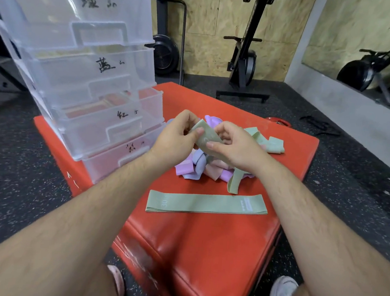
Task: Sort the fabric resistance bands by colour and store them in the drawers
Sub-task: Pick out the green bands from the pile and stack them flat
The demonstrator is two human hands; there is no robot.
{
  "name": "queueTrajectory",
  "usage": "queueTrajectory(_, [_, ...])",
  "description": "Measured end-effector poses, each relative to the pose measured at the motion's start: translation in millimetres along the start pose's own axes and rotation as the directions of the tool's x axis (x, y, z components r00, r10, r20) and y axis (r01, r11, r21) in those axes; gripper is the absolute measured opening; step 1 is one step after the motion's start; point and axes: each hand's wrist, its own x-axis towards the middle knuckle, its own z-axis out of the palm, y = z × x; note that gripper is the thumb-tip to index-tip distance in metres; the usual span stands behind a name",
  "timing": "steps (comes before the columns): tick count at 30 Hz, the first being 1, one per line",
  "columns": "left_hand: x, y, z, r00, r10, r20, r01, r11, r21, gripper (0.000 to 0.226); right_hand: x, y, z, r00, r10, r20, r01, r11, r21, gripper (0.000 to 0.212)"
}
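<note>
Green band (207, 138): pinched between your left hand (175, 134) and right hand (232, 143), above the pile (201, 169) at 12 o'clock; its tail trails into the tangle, so lifting may drag neighbours off the mat (205, 242); drawers (96, 81) at 10 o'clock

The drawer unit (83, 69) is translucent moulded plastic, smooth and slightly frosted, with black marker characters on the drawer fronts. The padded counter (205, 242) is covered in red vinyl, glossy and smooth, with scuffed, worn patches near its front edge. The flat green band (206, 203) is woven cloth, matt, with pale printed markings. The held green band (207, 137), gripped by the left hand (174, 137) and right hand (234, 144), shows the same matt cloth. The pile of bands (201, 169) is soft matt fabric in lilac, pink and blue. The floor (25, 158) is dark speckled rubber, rough and matt. The wall panels (212, 32) are coarse chipboard.
</note>
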Motion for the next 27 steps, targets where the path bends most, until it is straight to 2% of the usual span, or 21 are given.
queueTrajectory(2, [-3, 1, -4, 0.999, -0.004, 0.033, 0.004, 1.000, 0.002, 0.010, 0, 0, 2, 1.000, -0.016, 0.007, 0.017, 0.997, -0.070, 0.011])
queueTrajectory(6, [-3, 0, -10, 0.998, 0.031, 0.060, -0.034, 0.998, 0.052, 0.010, -2, -3, 8, 0.998, -0.048, 0.028, 0.050, 0.995, -0.084, 0.007])
queueTrajectory(10, [-3, 2, -16, 1.000, 0.021, -0.016, -0.021, 1.000, 0.012, 0.011, -1, 1, 7, 1.000, -0.024, -0.005, 0.022, 0.979, -0.203, 0.019])
queueTrajectory(13, [1, 6, -27, 0.989, -0.012, -0.144, 0.000, 0.996, -0.088, 0.017, 1, 13, 2, 0.998, 0.068, -0.007, -0.066, 0.925, -0.375, 0.022])
queueTrajectory(16, [4, 6, -43, 0.971, -0.074, -0.229, 0.028, 0.980, -0.198, 0.016, 3, 28, -5, 0.988, 0.149, -0.043, -0.153, 0.894, -0.422, 0.023])
queueTrajectory(20, [3, -10, -61, 0.950, -0.168, -0.264, 0.104, 0.965, -0.240, 0.010, 6, 34, -20, 0.981, 0.165, -0.102, -0.193, 0.893, -0.406, 0.026])
queueTrajectory(24, [1, -27, -69, 0.936, -0.253, -0.246, 0.206, 0.958, -0.200, 0.011, 4, 33, -36, 0.977, 0.160, -0.139, -0.199, 0.915, -0.350, 0.018])
queueTrajectory(27, [1, -40, -76, 0.913, -0.345, -0.218, 0.302, 0.931, -0.206, 0.015, -3, 35, -49, 0.967, 0.214, -0.140, -0.239, 0.950, -0.199, 0.008])
